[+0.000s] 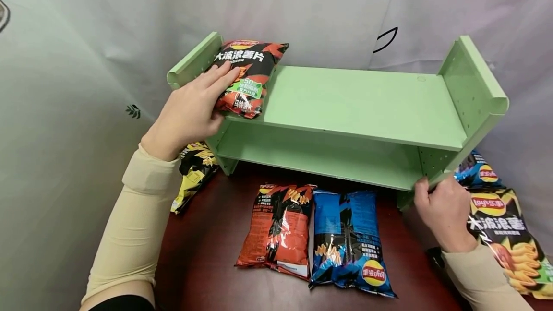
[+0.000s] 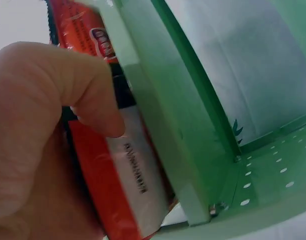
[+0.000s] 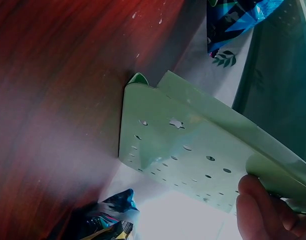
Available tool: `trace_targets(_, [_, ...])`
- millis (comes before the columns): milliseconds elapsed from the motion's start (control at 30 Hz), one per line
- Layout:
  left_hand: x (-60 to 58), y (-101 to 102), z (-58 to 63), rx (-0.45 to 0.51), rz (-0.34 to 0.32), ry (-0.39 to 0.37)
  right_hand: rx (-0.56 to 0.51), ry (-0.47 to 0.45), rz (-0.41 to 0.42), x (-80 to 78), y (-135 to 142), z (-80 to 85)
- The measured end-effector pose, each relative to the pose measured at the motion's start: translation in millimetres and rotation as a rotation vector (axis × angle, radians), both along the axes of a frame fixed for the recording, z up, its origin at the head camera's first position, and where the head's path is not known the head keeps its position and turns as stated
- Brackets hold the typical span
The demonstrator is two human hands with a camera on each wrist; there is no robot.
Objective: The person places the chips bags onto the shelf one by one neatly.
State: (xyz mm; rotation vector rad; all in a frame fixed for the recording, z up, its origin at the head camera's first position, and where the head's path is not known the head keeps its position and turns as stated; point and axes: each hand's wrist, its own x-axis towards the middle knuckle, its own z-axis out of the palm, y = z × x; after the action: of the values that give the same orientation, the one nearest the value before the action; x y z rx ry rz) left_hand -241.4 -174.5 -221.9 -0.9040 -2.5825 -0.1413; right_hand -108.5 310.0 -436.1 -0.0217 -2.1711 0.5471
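A black and red bag of potato chips [image 1: 250, 78] leans at the left end of the green shelf's upper board [image 1: 363, 100]. My left hand [image 1: 187, 109] holds it, fingers over the printed front and thumb at the lower edge. In the left wrist view the thumb [image 2: 100, 105] presses the bag's red and white back [image 2: 138, 175], close to the board's edge. On the other side, my right hand [image 1: 445, 210] grips the lower front edge of the shelf's right side panel [image 1: 471, 85]. The right wrist view has its fingertips [image 3: 255, 200] against that perforated panel [image 3: 193, 155].
A red chip bag [image 1: 276, 227] and a blue one [image 1: 350, 244] lie side by side on the dark red table [image 1: 207, 272]. A yellow and black bag [image 1: 194, 176] is left of the shelf. Another blue bag [image 1: 479, 172] and a black chip bag [image 1: 505, 239] lie at right.
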Motion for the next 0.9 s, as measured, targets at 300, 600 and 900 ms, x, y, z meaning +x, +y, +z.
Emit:
trace_targets(300, [0.3,-4.9,0.9,-0.057,-0.052,-0.048,0.008,0.009,-0.005,-0.4,1.3,1.0])
trace_targets(600, [-0.4,-9.0,-9.9,0.034,-0.061,0.081,0.004,0.008,0.004,-2.4,-1.9,-1.0])
trace_targets(900, [8.8,-16.5,-26.5,0.160,-0.085,0.214,0.010,0.001,0.013,-3.2,-4.2,0.1])
